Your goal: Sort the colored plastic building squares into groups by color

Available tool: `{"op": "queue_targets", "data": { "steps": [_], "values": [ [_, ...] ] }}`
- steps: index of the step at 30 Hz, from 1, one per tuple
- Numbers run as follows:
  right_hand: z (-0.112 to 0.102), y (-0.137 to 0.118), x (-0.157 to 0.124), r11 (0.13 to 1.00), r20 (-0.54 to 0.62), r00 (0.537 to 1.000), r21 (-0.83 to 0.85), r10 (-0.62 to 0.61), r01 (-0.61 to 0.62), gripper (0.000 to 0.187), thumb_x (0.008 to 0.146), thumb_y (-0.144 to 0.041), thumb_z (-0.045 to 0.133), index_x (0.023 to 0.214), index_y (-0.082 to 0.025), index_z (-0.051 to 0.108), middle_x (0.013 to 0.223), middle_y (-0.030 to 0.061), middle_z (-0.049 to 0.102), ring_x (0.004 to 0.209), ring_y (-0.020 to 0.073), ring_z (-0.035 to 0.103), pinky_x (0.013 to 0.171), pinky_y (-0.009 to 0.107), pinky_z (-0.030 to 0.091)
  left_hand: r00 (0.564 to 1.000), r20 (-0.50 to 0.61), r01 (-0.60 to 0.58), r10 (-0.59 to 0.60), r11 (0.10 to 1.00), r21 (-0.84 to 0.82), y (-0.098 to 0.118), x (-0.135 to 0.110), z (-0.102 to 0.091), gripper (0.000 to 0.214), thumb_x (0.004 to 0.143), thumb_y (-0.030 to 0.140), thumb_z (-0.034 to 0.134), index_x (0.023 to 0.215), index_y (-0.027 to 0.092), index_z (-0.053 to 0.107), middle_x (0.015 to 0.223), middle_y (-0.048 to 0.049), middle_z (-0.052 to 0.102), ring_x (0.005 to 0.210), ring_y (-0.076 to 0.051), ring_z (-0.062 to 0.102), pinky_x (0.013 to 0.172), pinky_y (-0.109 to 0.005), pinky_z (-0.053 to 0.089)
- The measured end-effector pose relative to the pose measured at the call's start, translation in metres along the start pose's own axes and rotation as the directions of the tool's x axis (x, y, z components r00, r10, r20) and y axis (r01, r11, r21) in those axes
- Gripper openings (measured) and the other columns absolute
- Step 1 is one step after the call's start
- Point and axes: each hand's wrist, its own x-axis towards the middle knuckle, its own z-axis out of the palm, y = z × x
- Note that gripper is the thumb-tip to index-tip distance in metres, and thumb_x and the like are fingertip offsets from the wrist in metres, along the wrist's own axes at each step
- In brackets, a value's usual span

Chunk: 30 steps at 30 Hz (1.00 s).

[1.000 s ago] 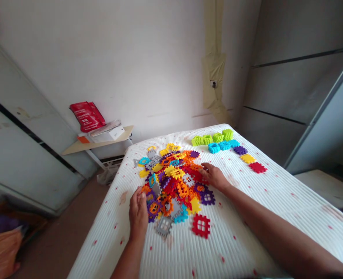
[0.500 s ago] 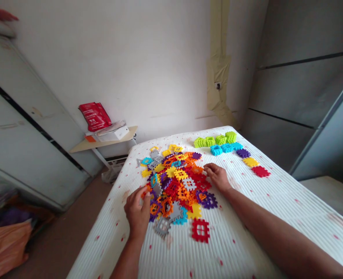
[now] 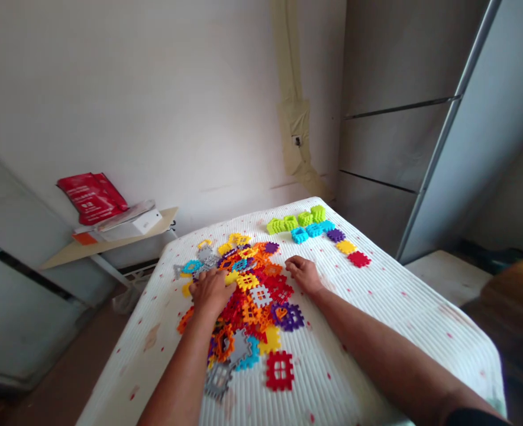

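Observation:
A heap of plastic interlocking building pieces in many colours lies on the white quilted cover. My left hand is open over the heap's left side, fingers stretched out onto the pieces and hiding some of them. Nearest to its fingertips are a yellow window piece and a blue piece. At the heap's right edge my right hand is closed, its fingers curled inward; whatever they hold, if anything, is hidden. Red pieces lie just left of it.
Farther back stand green stacks and blue stacks. Purple, yellow and red pieces continue that group toward me. A side table at the left bears a red bag and a white box.
My left hand has moved from the heap's near left edge farther forward over the pieces. My right hand stays beside the heap. The whole view has turned to the right.

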Motion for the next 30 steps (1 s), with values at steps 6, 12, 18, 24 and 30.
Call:
{"op": "queue_targets", "data": {
  "steps": [6,12,18,24,30],
  "values": [
    [0.0,-0.001,0.0,1.0,0.013,1.0,-0.005,0.006,-0.006,0.024,0.076,-0.033,0.046,0.078,-0.018,0.065,0.069,0.0021,0.065,0.061,0.0132,0.056,0.057,0.024,0.045,0.998,-0.054,0.036,-0.035,0.999,0.005,0.002,-0.002,-0.005,0.028,0.068,0.038,0.055,0.089,0.023,0.064,0.098,-0.0122,0.066,0.099,-0.034,0.054,0.08,-0.05,0.041],
    [-0.001,-0.001,0.0,1.0,0.004,1.0,0.0,0.007,-0.007,0.025,0.076,-0.035,0.045,0.076,-0.018,0.064,0.069,0.0024,0.064,0.06,0.0137,0.056,0.057,0.025,0.045,0.982,-0.169,0.057,-0.084,0.986,-0.16,-0.005,-0.015,-0.021,0.018,0.073,0.033,0.049,0.068,0.022,0.062,0.078,-0.0057,0.068,0.077,-0.024,0.06,0.068,-0.035,0.044],
    [0.0,0.001,0.0,1.0,-0.007,1.0,-0.003,0.007,-0.007,0.026,0.076,-0.036,0.046,0.078,-0.018,0.065,0.069,0.0026,0.065,0.06,0.0145,0.057,0.059,0.027,0.047,0.864,-0.121,0.058,-0.49,0.335,-0.941,0.001,-0.049,-0.01,0.033,0.06,0.042,0.068,0.079,0.015,0.064,0.057,0.0022,0.058,0.05,-0.011,0.049,0.052,-0.025,0.041],
    [-0.003,-0.021,-0.014,0.977,0.017,0.984,-0.114,-0.18,0.181,0.027,0.083,-0.036,0.044,0.081,-0.018,0.065,0.074,0.0037,0.066,0.068,0.0157,0.06,0.065,0.028,0.047,0.91,0.065,0.053,-0.409,-0.041,-0.998,0.021,-0.068,0.02,0.054,0.063,0.04,0.07,0.112,0.018,0.06,0.074,0.0019,0.059,0.052,-0.006,0.047,0.051,-0.02,0.04],
    [0.007,-0.055,-0.041,0.843,0.164,0.862,-0.189,-0.479,0.504,0.035,0.083,-0.041,0.052,0.108,-0.017,0.059,0.097,0.0098,0.065,0.089,0.0203,0.06,0.08,0.034,0.049,0.923,-0.002,0.06,-0.384,0.151,-0.987,0.024,-0.074,0.025,0.051,0.069,0.043,0.065,0.112,0.016,0.061,0.082,-0.0032,0.064,0.06,-0.01,0.054,0.056,-0.023,0.046]
  ]
}}
